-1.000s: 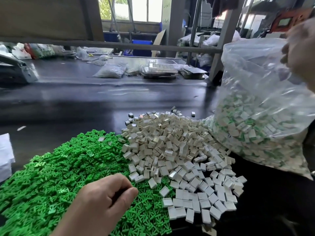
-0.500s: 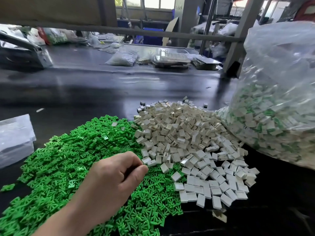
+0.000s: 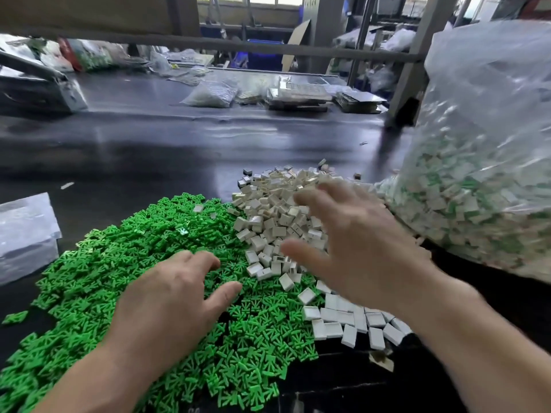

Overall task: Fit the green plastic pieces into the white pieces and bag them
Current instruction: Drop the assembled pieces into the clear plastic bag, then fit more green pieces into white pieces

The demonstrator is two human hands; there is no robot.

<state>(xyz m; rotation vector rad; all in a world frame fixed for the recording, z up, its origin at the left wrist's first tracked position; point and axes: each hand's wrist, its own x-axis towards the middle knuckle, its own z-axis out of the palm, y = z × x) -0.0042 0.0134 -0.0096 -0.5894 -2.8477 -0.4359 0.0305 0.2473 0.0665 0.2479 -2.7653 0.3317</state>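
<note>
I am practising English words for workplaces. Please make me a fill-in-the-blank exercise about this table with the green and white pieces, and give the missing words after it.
1. The white pieces lie between the green pieces and the clear plastic ____.
2. The left hand hovers over the ____ pieces.
3. The right hand, blurred, reaches over the ____ pieces.

Missing words: bag; green; white.
</note>
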